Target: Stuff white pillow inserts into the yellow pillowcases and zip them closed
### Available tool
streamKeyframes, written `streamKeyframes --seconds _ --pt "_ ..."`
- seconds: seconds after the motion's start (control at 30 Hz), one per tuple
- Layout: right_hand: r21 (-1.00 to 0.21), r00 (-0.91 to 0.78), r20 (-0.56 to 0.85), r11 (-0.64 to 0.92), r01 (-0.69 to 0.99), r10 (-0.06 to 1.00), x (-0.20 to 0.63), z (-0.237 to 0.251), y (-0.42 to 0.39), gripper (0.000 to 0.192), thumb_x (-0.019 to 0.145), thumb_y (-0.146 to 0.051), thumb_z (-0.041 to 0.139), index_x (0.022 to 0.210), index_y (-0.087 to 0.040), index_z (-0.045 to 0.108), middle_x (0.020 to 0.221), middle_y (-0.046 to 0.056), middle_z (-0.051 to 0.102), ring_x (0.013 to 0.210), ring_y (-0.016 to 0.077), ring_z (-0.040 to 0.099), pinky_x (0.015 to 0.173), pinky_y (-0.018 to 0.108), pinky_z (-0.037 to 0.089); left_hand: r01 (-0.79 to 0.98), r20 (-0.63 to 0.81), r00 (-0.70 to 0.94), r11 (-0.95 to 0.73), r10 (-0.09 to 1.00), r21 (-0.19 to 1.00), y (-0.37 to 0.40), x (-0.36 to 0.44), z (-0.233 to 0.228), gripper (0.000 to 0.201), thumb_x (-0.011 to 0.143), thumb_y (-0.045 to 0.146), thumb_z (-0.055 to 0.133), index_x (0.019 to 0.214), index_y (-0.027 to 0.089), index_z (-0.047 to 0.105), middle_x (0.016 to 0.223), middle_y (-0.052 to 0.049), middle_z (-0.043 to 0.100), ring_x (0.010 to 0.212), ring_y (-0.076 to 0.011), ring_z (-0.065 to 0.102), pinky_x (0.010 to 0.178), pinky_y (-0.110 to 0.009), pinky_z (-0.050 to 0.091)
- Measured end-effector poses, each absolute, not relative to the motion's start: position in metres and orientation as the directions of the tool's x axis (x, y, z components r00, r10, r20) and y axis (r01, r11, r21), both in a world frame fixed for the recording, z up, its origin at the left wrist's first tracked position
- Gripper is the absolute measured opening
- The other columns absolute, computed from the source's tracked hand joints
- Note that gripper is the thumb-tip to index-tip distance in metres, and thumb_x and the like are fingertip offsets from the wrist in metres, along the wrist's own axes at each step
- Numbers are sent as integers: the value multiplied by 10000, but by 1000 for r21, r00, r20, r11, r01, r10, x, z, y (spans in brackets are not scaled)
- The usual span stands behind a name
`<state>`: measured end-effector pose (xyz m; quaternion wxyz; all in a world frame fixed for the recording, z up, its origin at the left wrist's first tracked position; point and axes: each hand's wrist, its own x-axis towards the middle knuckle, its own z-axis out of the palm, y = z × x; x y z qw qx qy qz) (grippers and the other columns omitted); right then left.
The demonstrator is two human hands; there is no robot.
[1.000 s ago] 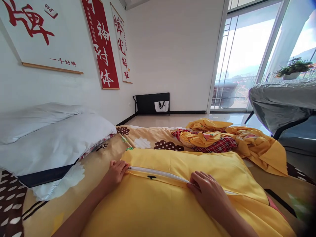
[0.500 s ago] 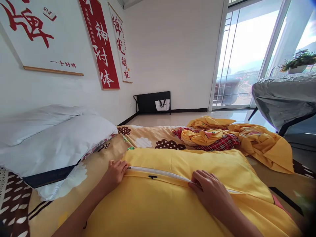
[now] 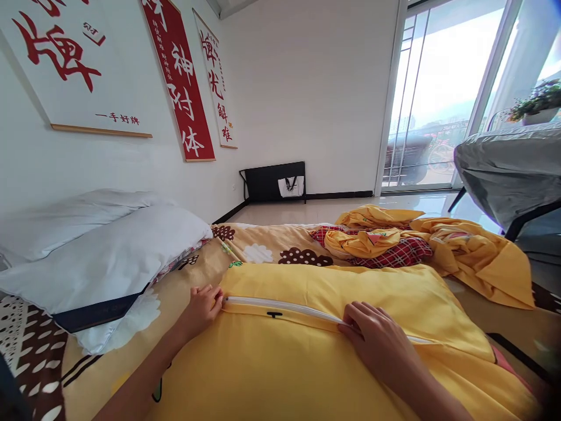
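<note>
A plump yellow pillowcase [image 3: 272, 362] lies on the bed in front of me, with a white zipper [image 3: 280, 305] running across its upper part. My left hand [image 3: 205, 310] is closed at the zipper's left end, its fingers pinching the fabric there. Further right, my right hand [image 3: 376, 333] pinches the zipper edge between thumb and fingers. Between the hands the zipper line looks closed. Beyond the right hand, a pale strip of it shows again. The zipper pull is not clear to see.
White pillows [image 3: 118, 257] lie at the left on the patterned bedsheet [image 3: 249, 234]. Crumpled yellow cloth [image 3: 477, 257] and a red plaid cloth [image 3: 398, 252] are at the far right of the bed. A covered chair [image 3: 508, 169] stands beyond, near the glass door [image 3: 438, 105].
The view has shifted slightly. My left fingers have curled in a little more at the zipper's left end. My right hand keeps its pinch in about the same place.
</note>
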<state>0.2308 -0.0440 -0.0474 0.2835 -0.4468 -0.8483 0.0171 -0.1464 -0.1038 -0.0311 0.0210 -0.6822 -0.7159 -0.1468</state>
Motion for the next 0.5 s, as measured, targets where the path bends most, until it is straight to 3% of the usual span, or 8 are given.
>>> streamKeyframes --seconds 0.13,0.37,0.5 --pt "-271 -441 460 595 757 771 232 -47 -43 180 852 -209 544 674 -206 520 724 11 615 697 178 565 652 299 404 965 184 -103 54 978 256 -97 -141 -35 287 901 338 267 733 195 451 770 -17 626 748 -188 557 811 -386 291" --pt "-270 -434 442 578 770 785 231 -46 -44 178 850 -216 541 673 -211 523 723 10 619 700 188 573 642 300 405 952 161 -98 45 982 303 -96 -127 -37 394 921 362 182 706 197 469 812 -42 638 829 -221 571 842 -426 286" --pt "-272 -429 467 588 762 773 231 -46 -44 181 844 -228 539 665 -215 518 712 7 620 690 185 575 628 290 400 951 140 -83 37 987 306 -96 -126 -35 327 892 375 292 710 195 495 816 -37 649 821 -219 578 846 -420 293"
